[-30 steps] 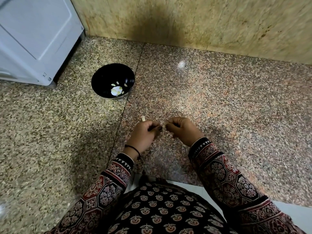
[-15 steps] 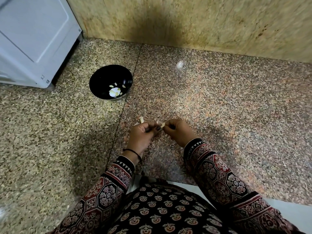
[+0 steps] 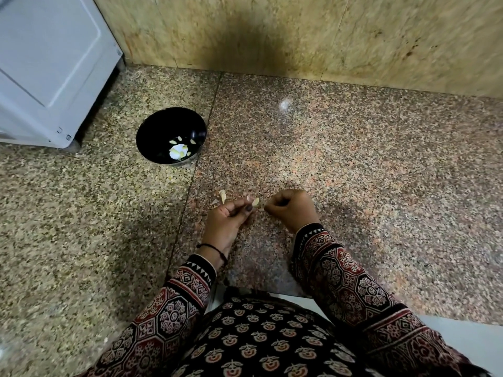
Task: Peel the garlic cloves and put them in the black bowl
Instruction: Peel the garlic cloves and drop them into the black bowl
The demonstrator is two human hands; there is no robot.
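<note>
Fingers of our left hand [image 3: 228, 217] pinch a small pale garlic clove [image 3: 255, 201] at centre frame; our right hand [image 3: 292, 209] curls just beside it, its hold unclear to us. Peeled cloves [image 3: 178, 153] lie in the round black bowl [image 3: 155, 126], upper left on the speckled granite worktop [image 3: 353, 172].

Fairly bright, soft light. Small white shine on tabletop [image 3: 353, 164], upper mid. Big dark shadow on wall [image 3: 381, 36], top mid. Edges bend & look blurry.
</note>
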